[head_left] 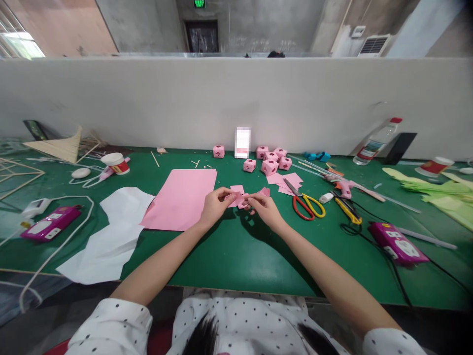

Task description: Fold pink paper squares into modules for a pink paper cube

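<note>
My left hand (pixel 215 204) and my right hand (pixel 263 207) meet over the green table (pixel 229 256), both pinching a small folded pink paper piece (pixel 239 196) between their fingertips. The piece sits just above the table surface. A large pink paper sheet (pixel 181 198) lies flat to the left of my left hand. Behind my hands, several small pink paper cubes (pixel 271 160) cluster near the back wall, with one more cube (pixel 219 151) apart to the left. Loose pink paper squares (pixel 286 181) lie to the right.
Red-and-yellow scissors (pixel 305 202), a glue gun (pixel 342 187) and a yellow utility knife (pixel 347 209) lie right of my hands. Magenta power strips (pixel 397 242) (pixel 51 223), white paper (pixel 107 236), a plastic bottle (pixel 375 143), green paper strips (pixel 439 195) and a cup (pixel 116 163) surround the area.
</note>
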Demonstrator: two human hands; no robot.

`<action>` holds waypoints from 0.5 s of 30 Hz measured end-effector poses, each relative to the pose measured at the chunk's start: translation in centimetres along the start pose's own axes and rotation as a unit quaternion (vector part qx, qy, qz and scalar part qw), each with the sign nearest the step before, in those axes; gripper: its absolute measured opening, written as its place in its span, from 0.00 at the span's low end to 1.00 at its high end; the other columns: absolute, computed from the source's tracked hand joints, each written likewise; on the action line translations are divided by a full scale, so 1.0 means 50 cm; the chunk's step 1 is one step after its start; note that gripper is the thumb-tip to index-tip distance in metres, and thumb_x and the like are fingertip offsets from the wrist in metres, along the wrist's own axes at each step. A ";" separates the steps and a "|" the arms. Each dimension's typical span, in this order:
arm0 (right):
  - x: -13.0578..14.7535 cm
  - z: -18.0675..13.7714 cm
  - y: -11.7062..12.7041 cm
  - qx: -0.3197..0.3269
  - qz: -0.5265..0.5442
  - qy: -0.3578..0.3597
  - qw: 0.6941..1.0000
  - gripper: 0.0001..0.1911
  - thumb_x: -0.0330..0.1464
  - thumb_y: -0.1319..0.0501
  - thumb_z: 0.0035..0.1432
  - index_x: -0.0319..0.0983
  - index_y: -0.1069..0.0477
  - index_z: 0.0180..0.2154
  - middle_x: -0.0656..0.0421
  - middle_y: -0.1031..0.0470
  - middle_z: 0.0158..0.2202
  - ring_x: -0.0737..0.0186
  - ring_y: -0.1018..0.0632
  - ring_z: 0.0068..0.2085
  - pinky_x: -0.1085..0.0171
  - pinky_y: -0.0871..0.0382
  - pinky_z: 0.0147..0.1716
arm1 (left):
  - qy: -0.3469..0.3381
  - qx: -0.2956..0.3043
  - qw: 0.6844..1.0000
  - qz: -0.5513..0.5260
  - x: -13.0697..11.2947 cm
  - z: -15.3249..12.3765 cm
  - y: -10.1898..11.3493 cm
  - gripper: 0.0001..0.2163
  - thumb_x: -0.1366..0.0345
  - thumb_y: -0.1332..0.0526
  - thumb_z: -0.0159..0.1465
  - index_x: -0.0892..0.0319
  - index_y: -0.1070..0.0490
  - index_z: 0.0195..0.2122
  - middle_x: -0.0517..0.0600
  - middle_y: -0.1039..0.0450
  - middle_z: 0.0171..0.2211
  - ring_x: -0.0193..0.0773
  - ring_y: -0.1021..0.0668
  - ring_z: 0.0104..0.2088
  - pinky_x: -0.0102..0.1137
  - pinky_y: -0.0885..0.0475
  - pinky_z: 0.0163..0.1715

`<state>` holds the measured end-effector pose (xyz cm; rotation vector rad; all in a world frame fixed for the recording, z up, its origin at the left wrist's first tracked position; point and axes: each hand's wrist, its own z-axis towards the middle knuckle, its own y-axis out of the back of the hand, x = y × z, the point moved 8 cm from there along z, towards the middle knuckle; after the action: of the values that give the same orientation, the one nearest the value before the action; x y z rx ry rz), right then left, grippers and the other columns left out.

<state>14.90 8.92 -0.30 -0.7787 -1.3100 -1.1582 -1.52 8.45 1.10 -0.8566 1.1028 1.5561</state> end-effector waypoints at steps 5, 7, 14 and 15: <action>-0.013 0.000 -0.025 0.036 0.040 -0.012 0.998 0.19 0.46 0.35 0.53 0.38 0.24 0.40 0.56 0.21 0.34 0.63 0.22 0.32 0.68 0.29 0.25 | -0.009 0.014 1.000 -0.023 -0.009 -0.005 -0.008 0.12 0.56 0.35 0.60 0.60 0.23 0.37 0.52 0.20 0.35 0.40 0.20 0.37 0.32 0.27 0.38; -0.011 -0.002 -0.028 0.037 0.042 -0.010 0.998 0.20 0.48 0.34 0.52 0.38 0.24 0.38 0.57 0.22 0.33 0.64 0.23 0.31 0.68 0.29 0.25 | -0.021 0.016 1.000 0.001 -0.021 -0.012 -0.012 0.12 0.56 0.36 0.60 0.59 0.23 0.37 0.51 0.20 0.35 0.40 0.20 0.38 0.31 0.27 0.38; -0.016 0.000 -0.020 0.014 0.022 -0.021 0.999 0.20 0.48 0.35 0.52 0.38 0.27 0.33 0.59 0.24 0.28 0.65 0.24 0.28 0.69 0.29 0.23 | -0.027 0.049 0.998 0.003 -0.040 -0.029 -0.032 0.10 0.59 0.38 0.62 0.58 0.22 0.40 0.51 0.19 0.37 0.39 0.19 0.36 0.32 0.24 0.38; -0.017 0.001 -0.016 0.007 0.015 -0.015 1.000 0.19 0.48 0.35 0.52 0.38 0.27 0.33 0.59 0.24 0.27 0.65 0.24 0.28 0.68 0.29 0.23 | -0.033 0.056 0.998 0.004 -0.043 -0.030 -0.035 0.10 0.59 0.39 0.63 0.58 0.22 0.40 0.51 0.19 0.39 0.39 0.18 0.38 0.32 0.24 0.40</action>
<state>14.22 8.88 -1.28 -0.8059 -1.3262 -1.1167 0.70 6.47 2.16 -0.7213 1.1351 1.5038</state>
